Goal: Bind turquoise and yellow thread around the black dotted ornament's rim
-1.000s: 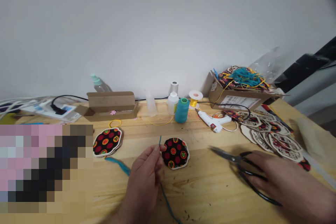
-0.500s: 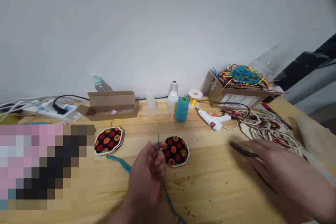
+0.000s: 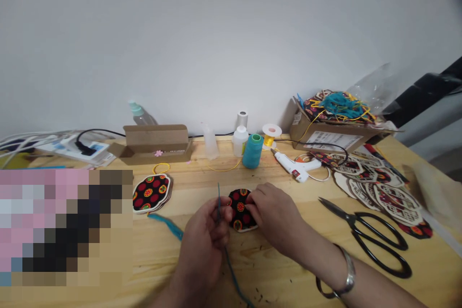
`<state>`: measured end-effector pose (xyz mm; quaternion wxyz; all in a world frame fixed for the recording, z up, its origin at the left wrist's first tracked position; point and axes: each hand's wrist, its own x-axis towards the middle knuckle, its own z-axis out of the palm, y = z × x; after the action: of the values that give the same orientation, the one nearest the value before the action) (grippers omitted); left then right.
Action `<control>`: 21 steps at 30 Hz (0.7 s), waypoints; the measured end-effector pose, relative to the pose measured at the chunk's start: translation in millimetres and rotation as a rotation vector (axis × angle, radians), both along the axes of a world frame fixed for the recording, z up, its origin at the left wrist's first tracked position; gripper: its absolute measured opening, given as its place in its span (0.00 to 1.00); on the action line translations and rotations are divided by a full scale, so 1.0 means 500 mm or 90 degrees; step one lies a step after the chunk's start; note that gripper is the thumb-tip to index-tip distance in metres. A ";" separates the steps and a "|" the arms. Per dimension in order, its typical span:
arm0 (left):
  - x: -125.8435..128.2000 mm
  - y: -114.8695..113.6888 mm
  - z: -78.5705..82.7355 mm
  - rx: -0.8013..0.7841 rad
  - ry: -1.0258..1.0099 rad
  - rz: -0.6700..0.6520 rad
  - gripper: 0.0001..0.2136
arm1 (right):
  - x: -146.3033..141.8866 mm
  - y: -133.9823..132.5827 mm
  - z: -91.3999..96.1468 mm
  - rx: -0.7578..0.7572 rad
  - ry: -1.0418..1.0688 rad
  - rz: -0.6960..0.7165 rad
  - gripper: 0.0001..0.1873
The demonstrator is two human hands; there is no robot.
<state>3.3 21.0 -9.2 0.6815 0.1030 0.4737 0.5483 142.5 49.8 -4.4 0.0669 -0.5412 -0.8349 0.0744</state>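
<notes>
Currently the left hand's (image 3: 207, 236) grip is closed in a pinch on a teal cord (image 3: 234, 276), its short end standing up above the fingertips and its long run trailing down over the tabletop (image 3: 288, 269). The hold looks light; if the fingers relaxed, the thin end could slip out, and a tug on the trailing run would be the likely cause.

The right hand's (image 3: 276, 216) grip is half curled over the right side of the round patterned piece (image 3: 240, 209), which lies flat between both hands. Whether it pinches the edge or merely rests there cannot be told; the fingers' undersides are hidden. A poor purchase could let the piece slide or spin on the smooth wood.

Just beside the right forearm lie black scissors (image 3: 352, 224), handles toward the person, tips pointing away to the left. A sweep of that arm could knock them, or its silver bracelet (image 3: 349, 269) could catch a handle.

Farther left, a teal tassel (image 3: 166, 224) lies near the left hand, below a stack of similar pieces (image 3: 151, 192); a wrist drawn back carelessly might drag it.

Behind, a teal cone of thread (image 3: 252, 151) stands upright near the glue gun (image 3: 296, 166); an overlong reach could topple it.
</notes>
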 end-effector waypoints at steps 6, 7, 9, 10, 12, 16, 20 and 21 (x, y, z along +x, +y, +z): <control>0.000 -0.004 -0.007 0.005 0.049 0.005 0.08 | -0.002 0.000 -0.014 0.018 -0.014 0.012 0.06; 0.001 -0.004 -0.009 0.010 0.057 0.005 0.08 | -0.003 0.000 -0.015 0.026 -0.016 0.015 0.06; 0.002 -0.003 -0.014 0.023 0.073 0.001 0.08 | -0.004 0.000 -0.018 0.035 -0.019 0.019 0.07; 0.003 -0.003 -0.015 0.030 0.081 -0.003 0.08 | -0.004 0.000 -0.020 0.036 -0.021 0.021 0.09; 0.005 -0.002 -0.018 0.041 0.095 -0.012 0.08 | -0.005 -0.001 -0.022 0.035 -0.024 0.024 0.10; 0.008 -0.001 -0.017 0.036 0.106 -0.013 0.08 | -0.002 0.000 -0.025 0.021 -0.006 0.010 0.10; 0.008 0.000 -0.013 0.023 0.099 0.001 0.08 | 0.007 0.000 -0.019 0.005 0.117 -0.056 0.08; 0.008 0.000 -0.013 0.019 0.096 0.001 0.09 | 0.009 -0.001 -0.016 0.013 0.157 -0.073 0.07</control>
<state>7.4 21.2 -15.9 0.6417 0.1537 0.5155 0.5467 147.0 49.3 -12.5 0.1787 -0.5742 -0.7887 0.1279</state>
